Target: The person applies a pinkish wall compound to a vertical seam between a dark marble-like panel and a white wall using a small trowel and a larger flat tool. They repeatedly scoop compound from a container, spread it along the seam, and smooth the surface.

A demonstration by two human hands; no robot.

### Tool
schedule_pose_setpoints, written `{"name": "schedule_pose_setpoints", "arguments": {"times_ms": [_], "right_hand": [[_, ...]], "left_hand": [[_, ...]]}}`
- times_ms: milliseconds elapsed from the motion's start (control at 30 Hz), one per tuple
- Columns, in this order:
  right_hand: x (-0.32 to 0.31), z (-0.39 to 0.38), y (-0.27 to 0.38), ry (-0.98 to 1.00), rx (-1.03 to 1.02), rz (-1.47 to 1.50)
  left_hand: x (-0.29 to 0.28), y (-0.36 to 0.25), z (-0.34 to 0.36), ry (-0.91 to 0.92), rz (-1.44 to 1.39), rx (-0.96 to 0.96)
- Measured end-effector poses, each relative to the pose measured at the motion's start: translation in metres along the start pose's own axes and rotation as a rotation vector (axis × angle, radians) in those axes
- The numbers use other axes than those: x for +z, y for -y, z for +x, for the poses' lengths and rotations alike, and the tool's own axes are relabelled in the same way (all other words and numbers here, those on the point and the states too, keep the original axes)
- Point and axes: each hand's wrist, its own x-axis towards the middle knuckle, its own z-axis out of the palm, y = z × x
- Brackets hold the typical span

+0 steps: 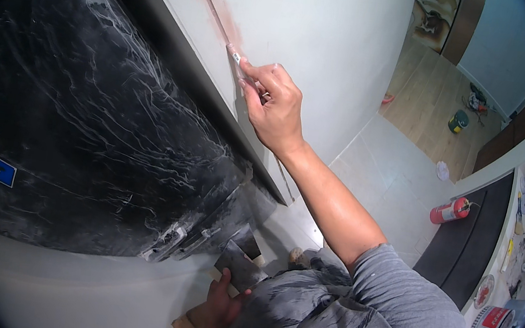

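My right hand is pinching a slim white tool; from this hand it is lying toward eleven o'clock, its long axis following the seam of the white wall. My left hand, farther away at six o'clock, is holding a grey plate.

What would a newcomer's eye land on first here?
The dusty, creased black sheet, filling much of the left side. Then, at upper centre, the right hand holding a slim tool at the lower end of a pinkish streak on the pale wall. At right, a red cylinder stands out.
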Motion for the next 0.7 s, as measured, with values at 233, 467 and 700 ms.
{"name": "schedule_pose_setpoints", "arguments": {"times_ms": [233, 467, 700], "right_hand": [[-0.005, -0.019, -0.017, 0.021, 0.037, -0.012], [-0.014, -0.042, -0.035, 0.053, 0.103, -0.018], [-0.024, -0.069, -0.051, 0.081, 0.187, 0.026]], "left_hand": [[0.007, 0.002, -0.002, -0.089, 0.026, -0.032], [0.011, 0.005, 0.001, -0.045, 0.007, -0.023], [0.013, 0.007, 0.004, -0.053, 0.037, -0.034]]}}
